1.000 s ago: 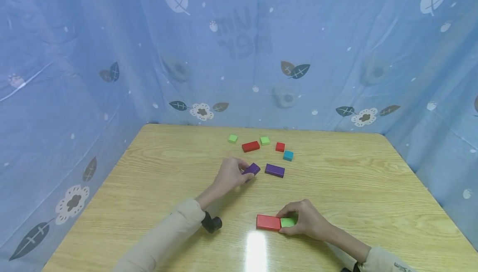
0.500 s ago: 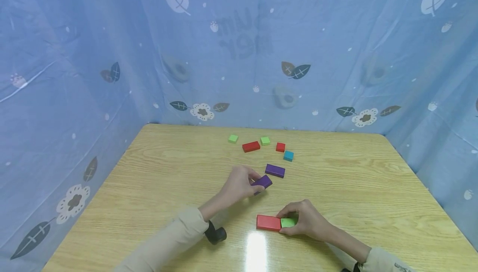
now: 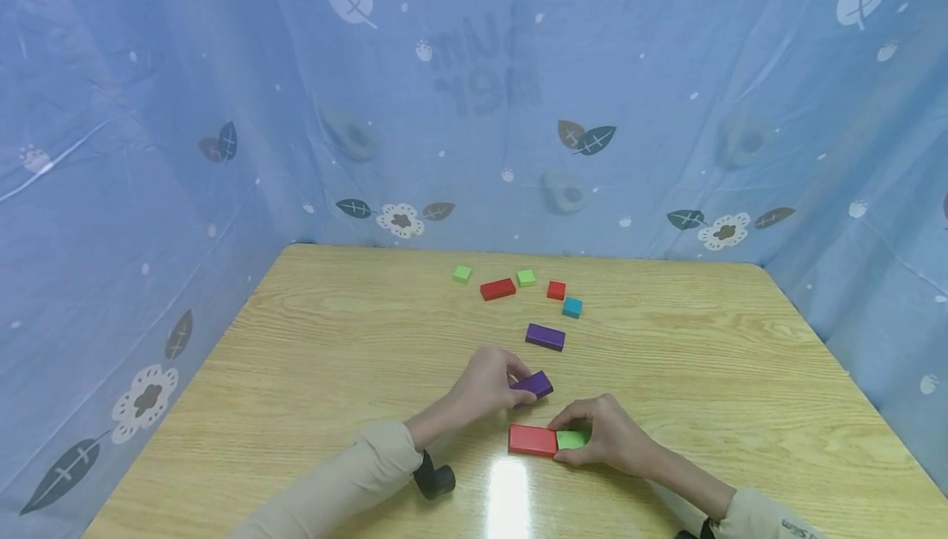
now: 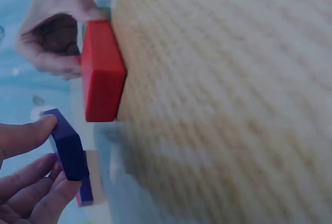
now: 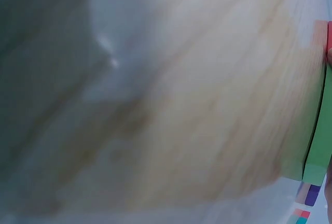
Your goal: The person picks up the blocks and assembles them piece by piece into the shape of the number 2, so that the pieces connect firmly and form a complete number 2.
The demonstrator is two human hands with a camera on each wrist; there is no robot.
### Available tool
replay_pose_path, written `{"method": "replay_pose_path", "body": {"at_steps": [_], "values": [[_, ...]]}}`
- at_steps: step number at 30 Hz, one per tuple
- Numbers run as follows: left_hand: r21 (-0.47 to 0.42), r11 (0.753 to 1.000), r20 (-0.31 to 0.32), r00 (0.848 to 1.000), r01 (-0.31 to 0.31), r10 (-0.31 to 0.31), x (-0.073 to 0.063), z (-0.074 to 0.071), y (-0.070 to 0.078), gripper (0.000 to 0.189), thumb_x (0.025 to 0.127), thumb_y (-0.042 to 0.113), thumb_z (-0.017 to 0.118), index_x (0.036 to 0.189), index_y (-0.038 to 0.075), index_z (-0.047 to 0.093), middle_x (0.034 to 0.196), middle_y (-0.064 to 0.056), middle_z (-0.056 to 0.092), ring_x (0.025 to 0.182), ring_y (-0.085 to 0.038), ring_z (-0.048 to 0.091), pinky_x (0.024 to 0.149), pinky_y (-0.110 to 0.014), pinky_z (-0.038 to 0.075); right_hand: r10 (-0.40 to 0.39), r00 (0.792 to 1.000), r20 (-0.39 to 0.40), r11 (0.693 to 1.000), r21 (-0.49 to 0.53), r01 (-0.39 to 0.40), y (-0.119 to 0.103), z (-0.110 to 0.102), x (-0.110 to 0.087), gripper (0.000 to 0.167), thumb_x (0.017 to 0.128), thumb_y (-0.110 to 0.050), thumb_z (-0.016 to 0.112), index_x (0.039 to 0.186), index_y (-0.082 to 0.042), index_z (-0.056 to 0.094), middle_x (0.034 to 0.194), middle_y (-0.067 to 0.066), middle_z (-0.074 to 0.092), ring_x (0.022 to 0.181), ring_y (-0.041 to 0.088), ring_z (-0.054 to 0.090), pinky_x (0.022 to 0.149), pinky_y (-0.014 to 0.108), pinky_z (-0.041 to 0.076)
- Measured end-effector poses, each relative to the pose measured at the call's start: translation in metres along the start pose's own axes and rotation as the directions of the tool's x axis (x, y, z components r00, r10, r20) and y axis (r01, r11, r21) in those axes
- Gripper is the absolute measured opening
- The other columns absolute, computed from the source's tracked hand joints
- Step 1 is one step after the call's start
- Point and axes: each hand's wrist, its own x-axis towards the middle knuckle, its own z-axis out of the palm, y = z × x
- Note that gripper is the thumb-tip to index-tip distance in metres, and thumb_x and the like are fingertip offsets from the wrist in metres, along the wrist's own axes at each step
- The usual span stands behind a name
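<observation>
The left hand (image 3: 485, 383) has come nearer to a smooth red rectangular block (image 3: 532, 440) on the wood-grained worktop (image 3: 666, 358). It grips a smooth purple rectangular block (image 3: 536, 385) between thumb and fingers, and this is now just beyond the red block, apart from it and seemingly in the air. The right hand (image 3: 613, 440) keeps its place, pinching a smooth light green block (image 3: 570, 440), partly hidden, which touches the red block's right end. In my judgement, the held purple block is therefore close to the red and green pair, which stays unaltered
</observation>
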Motion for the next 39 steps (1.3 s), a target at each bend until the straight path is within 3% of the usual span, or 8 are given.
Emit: {"method": "replay_pose_path", "body": {"at_steps": [7,14,21,30,39], "values": [[0.020,1.000,0.028,1.000,-0.014,0.014,-0.001,0.006,-0.001,0.023,0.072,0.014,0.084,0.091,0.005,0.076,0.083,0.000,0.072,0.070,-0.002,0.063,0.063,-0.016,0.048,0.004,1.000,0.000,1.000,-0.005,-0.004,0.000,0.000,0.000,0.024,0.074,-0.022,0.083,0.094,-0.012,0.075,0.088,-0.011,0.071,0.082,0.001,0.064,0.072,0.023,0.051],[0.096,0.995,0.033,0.999,-0.013,0.009,-0.001,0.011,-0.002,0.024,0.070,0.017,0.086,0.091,0.009,0.077,0.085,0.002,0.073,0.073,-0.002,0.060,0.066,-0.018,0.046,0.025,1.000,0.007,1.000,-0.016,-0.025,-0.002,-0.001,0.000,0.025,0.074,-0.024,0.083,0.095,-0.013,0.075,0.089,-0.012,0.071,0.086,0.002,0.064,0.076,0.024,0.052],[0.091,0.996,0.038,0.999,-0.015,0.012,-0.004,0.015,-0.002,0.024,0.069,0.018,0.086,0.089,0.009,0.077,0.084,0.002,0.073,0.074,-0.002,0.061,0.065,-0.017,0.046,-0.008,1.000,-0.005,1.000,-0.007,0.007,-0.001,0.001,-0.002,0.024,0.074,-0.023,0.083,0.094,-0.012,0.075,0.088,-0.009,0.072,0.084,0.003,0.064,0.074,0.024,0.052],[0.134,0.990,0.004,0.999,-0.032,0.032,-0.005,0.019,-0.002,0.027,0.068,0.020,0.087,0.090,0.009,0.077,0.084,0.002,0.073,0.078,-0.006,0.065,0.066,-0.017,0.048,-0.012,1.000,-0.012,1.000,-0.018,0.011,0.001,0.002,-0.001,0.024,0.074,-0.023,0.083,0.094,-0.012,0.075,0.089,-0.010,0.072,0.085,0.002,0.064,0.074,0.024,0.052],[0.154,0.987,-0.039,0.998,-0.050,0.057,-0.005,0.020,-0.001,0.027,0.068,0.022,0.087,0.090,0.009,0.077,0.083,0.002,0.073,0.068,0.001,0.056,0.062,-0.017,0.045,0.002,1.000,-0.011,1.000,-0.019,-0.002,0.001,0.001,-0.001,0.024,0.073,-0.023,0.083,0.094,-0.013,0.075,0.088,-0.011,0.071,0.084,0.001,0.063,0.073,0.023,0.051]]}}
